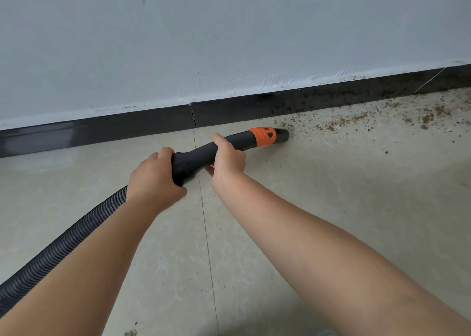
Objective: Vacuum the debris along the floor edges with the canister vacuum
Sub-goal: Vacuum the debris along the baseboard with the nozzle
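The person grips the black plastic vacuum handle tube [201, 157] with both hands: the left hand [153, 180] is curled round its rear end where the ribbed black hose [63, 236] joins, and the right hand [228, 156] is wrapped over it further forward, nearer the orange collar [262, 135]. The tube's long axis runs up and to the right, so its open black nozzle mouth [283, 134] sits low at the near edge of the brown granular debris [356, 119]. That debris spreads rightward over the pale tiled floor [331, 208] along the dark skirting board [331, 98], so the next sweep likely continues rightward, led by the right hand.
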Available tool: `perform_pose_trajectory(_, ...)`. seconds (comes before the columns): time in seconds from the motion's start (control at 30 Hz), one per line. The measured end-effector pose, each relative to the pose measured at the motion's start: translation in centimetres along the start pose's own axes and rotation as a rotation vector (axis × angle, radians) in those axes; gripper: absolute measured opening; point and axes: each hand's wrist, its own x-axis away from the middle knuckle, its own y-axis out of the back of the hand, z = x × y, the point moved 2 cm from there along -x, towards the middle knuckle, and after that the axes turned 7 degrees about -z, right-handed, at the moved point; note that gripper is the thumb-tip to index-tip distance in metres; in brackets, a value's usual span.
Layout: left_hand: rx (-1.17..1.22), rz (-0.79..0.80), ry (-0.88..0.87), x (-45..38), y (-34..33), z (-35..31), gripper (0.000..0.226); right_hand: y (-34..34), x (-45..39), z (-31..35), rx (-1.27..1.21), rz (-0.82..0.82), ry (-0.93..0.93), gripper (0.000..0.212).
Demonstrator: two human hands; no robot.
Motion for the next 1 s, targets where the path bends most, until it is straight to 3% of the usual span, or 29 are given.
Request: perform_pose_trajectory(1.0, -0.032, -0.04, -0.07, -0.7, -1.8, -6.3, 0.046, 3.7, -3.4, 4.0, -0.094, 0.025, 0.013, 0.053)
